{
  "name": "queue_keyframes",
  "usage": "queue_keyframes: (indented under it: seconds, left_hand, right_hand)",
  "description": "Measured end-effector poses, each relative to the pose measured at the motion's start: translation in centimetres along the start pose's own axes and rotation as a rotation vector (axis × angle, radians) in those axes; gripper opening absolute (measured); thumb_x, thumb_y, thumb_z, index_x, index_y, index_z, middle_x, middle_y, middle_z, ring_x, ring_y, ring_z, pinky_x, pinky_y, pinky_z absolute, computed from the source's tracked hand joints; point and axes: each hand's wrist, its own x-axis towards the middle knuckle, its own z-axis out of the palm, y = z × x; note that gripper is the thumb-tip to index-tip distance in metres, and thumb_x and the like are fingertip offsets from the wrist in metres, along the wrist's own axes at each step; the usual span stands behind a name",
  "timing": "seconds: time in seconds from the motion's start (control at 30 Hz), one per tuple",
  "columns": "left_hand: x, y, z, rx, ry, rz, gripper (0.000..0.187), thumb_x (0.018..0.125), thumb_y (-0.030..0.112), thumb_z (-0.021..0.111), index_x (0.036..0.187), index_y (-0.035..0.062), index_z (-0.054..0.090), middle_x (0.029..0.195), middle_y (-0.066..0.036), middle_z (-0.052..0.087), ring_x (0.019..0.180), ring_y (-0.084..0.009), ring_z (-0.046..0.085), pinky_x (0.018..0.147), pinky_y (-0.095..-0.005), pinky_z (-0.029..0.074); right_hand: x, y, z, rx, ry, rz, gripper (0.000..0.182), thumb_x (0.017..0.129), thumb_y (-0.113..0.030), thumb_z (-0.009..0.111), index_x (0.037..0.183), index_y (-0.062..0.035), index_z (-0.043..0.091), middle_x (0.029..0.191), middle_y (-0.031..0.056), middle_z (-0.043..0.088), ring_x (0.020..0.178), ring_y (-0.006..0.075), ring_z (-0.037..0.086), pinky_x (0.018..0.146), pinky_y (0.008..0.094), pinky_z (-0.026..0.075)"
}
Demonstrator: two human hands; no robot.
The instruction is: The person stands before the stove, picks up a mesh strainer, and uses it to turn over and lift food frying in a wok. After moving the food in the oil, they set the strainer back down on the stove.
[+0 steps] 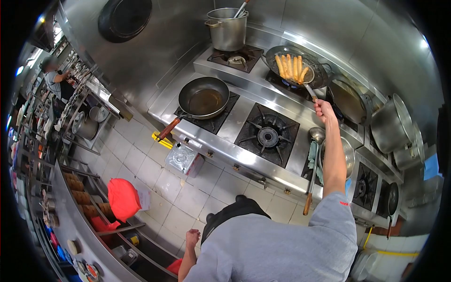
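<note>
Left hand (192, 236) hangs low and near, fingers loosely curled, holding nothing, above the tiled floor (188, 188). Right hand (323, 109) reaches far over the stove (263, 136), grip closed around the handle of a skimmer (307, 77). Skimmer sits in the far wok (319, 70), carrying golden rolls (291, 66). A pan (204, 97) stands left.
</note>
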Motion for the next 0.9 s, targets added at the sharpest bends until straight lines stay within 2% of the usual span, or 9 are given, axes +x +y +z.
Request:
queue_keyframes:
  seconds: [0.2, 0.3, 0.43, 0.6, 0.7, 0.8, 0.9]
  left_hand:
    - [-0.7, -3.9, -1.7, 0.008, -0.015, 0.045, 0.012, 0.077, 0.001, 0.049, 0.085, -0.0032, 0.057, 0.065, -0.008, 0.059, 0.05, -0.0135, 0.054, 0.041, -0.0262, 0.042]
    - [-1.6, -4.9, -2.3, 0.02, -0.036, 0.097, 0.014, 0.08, 0.003, 0.044, 0.084, -0.0039, 0.056, 0.064, -0.009, 0.058, 0.049, -0.0136, 0.053, 0.041, -0.0261, 0.042]
    - [-3.1, -4.5, -2.3, 0.075, -0.035, 0.166, 0.018, 0.082, 0.004, 0.04, 0.084, -0.0053, 0.056, 0.063, -0.009, 0.058, 0.049, -0.0136, 0.053, 0.042, -0.0255, 0.042]
    - [-2.1, -4.0, -1.0, -0.06, -0.029, 0.062, 0.015, 0.077, -0.002, 0.043, 0.084, -0.006, 0.056, 0.063, -0.008, 0.057, 0.05, -0.0134, 0.052, 0.042, -0.0249, 0.041]
    - [-1.7, -3.2, -0.3, -0.049, -0.007, 0.059, 0.014, 0.073, -0.005, 0.046, 0.084, -0.006, 0.056, 0.064, -0.009, 0.057, 0.05, -0.0134, 0.051, 0.041, -0.0249, 0.04]
    - [-1.6, -2.3, 0.0, -0.041, 0.001, 0.029, 0.014, 0.072, -0.006, 0.048, 0.083, -0.006, 0.056, 0.064, -0.009, 0.056, 0.049, -0.0135, 0.051, 0.04, -0.0253, 0.039]
    - [-1.5, -2.4, 0.1, -0.072, 0.004, -0.006, 0.013, 0.071, -0.006, 0.049, 0.083, -0.0056, 0.055, 0.064, -0.009, 0.056, 0.049, -0.0135, 0.051, 0.039, -0.0257, 0.039]
  right_hand:
    - [-0.8, -0.2, -0.2, -0.135, 0.082, -0.102, 0.01, 0.086, -0.01, 0.044, 0.078, -0.0055, 0.047, 0.059, -0.0015, 0.043, 0.04, 0.0027, 0.029, 0.031, 0.0172, 0.02]
    - [-1.4, -0.7, 0.4, -0.241, 0.114, -0.119, 0.012, 0.085, -0.009, 0.043, 0.074, -0.0062, 0.046, 0.058, -0.0006, 0.042, 0.04, 0.0042, 0.03, 0.031, 0.0193, 0.022]
    - [-0.7, -0.5, 0.0, -0.397, 0.148, -0.166, 0.011, 0.084, -0.008, 0.043, 0.074, -0.0057, 0.046, 0.057, 0.0002, 0.042, 0.039, 0.0058, 0.032, 0.031, 0.0216, 0.023]
    - [-0.6, 0.0, 0.5, -0.568, 0.25, -0.222, 0.011, 0.082, -0.009, 0.044, 0.073, -0.0043, 0.046, 0.054, 0.0, 0.04, 0.037, 0.0086, 0.034, 0.031, 0.0246, 0.026]
    - [0.7, 0.8, -0.1, -0.631, 0.298, -0.299, 0.015, 0.079, -0.012, 0.047, 0.073, 0.0016, 0.051, 0.052, 0.0079, 0.048, 0.038, 0.0143, 0.045, 0.033, 0.0303, 0.031]
    - [0.0, 0.7, 0.3, -0.778, 0.38, -0.314, 0.019, 0.078, -0.014, 0.047, 0.082, 0.0033, 0.055, 0.059, 0.0148, 0.056, 0.043, 0.0199, 0.053, 0.038, 0.034, 0.038]
    - [-1.4, 0.0, 1.3, -0.928, 0.46, -0.338, 0.024, 0.078, -0.016, 0.047, 0.09, 0.0032, 0.056, 0.073, 0.0212, 0.061, 0.063, 0.0298, 0.062, 0.056, 0.0391, 0.046]
